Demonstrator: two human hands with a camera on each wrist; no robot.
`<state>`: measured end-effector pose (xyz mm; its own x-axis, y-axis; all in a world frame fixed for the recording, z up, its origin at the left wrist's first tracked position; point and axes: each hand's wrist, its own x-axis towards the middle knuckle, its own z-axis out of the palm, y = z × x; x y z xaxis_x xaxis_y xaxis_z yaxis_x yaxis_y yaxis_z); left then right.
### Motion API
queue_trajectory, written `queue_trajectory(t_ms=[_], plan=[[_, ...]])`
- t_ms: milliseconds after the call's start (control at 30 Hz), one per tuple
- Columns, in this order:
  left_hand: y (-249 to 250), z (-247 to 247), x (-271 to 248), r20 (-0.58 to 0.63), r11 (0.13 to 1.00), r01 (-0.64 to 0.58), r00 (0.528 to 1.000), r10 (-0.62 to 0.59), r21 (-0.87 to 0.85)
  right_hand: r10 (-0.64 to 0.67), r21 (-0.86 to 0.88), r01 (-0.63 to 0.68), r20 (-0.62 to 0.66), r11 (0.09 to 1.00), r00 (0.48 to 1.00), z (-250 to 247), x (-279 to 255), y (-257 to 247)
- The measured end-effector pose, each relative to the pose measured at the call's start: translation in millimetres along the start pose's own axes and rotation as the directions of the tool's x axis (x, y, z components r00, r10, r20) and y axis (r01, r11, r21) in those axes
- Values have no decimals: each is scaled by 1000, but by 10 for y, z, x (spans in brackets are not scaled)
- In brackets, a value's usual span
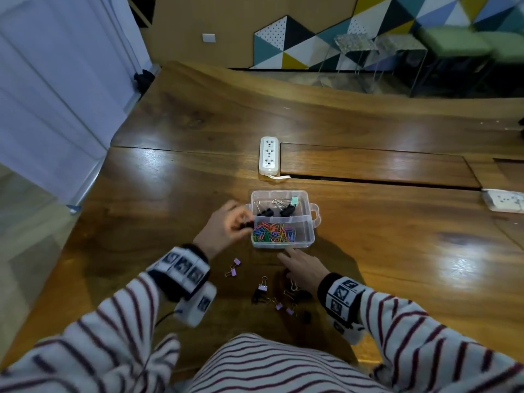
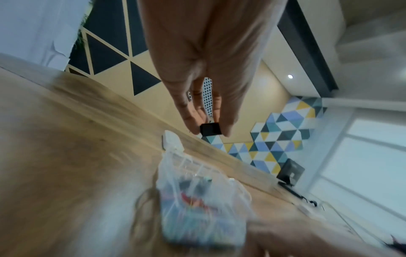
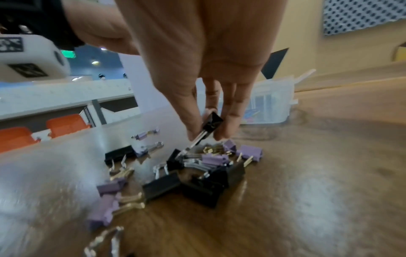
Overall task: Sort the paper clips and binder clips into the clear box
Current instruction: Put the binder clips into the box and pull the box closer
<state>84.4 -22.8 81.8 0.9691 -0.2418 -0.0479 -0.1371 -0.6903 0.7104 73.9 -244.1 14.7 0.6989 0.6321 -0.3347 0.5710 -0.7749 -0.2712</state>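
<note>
Black and purple binder clips (image 3: 197,173), striped sleeves (image 1: 425,344)

The head view looks forward and down from above onto the glossy brown wooden tabletop (image 1: 175,194), taking in both hands from some way off. The left wrist view looks along the left hand (image 2: 208,73) at close range, tilted, toward the patterned wall beyond its fingertips, with the clear plastic divided box (image 2: 197,200) blurred below them. The right wrist view sits low and close behind the right hand (image 3: 204,69), facing past its fingertips across the tabletop. All three views share the box; the head and right wrist views also share the heap of black and purple binder clips (image 3: 197,170) under the right hand.
</note>
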Motion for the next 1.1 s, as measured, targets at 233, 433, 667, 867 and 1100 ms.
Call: queue_trajectory(t_ms=[233, 433, 667, 867, 1100], plan=[[25, 207, 987, 32, 989, 71, 997, -76, 130, 223, 600, -102, -130, 793, 966, -241, -67, 185], [-132, 343, 1003, 139, 982, 31, 989, -57, 184, 538, 984, -146, 70, 99, 840, -540, 42, 540], [-230, 157, 430, 60, 993, -64, 996, 59, 99, 570, 997, -51, 73, -55, 819, -850, 611, 789], [-306, 207, -122, 125, 989, 89, 987, -104, 119, 525, 884, -280, 47, 375, 850, -898, 716, 732], [-615, 276, -402, 329, 931, 259, 882, -337, 259, -47, 420, 57, -34, 906, 998, -534, 114, 112]])
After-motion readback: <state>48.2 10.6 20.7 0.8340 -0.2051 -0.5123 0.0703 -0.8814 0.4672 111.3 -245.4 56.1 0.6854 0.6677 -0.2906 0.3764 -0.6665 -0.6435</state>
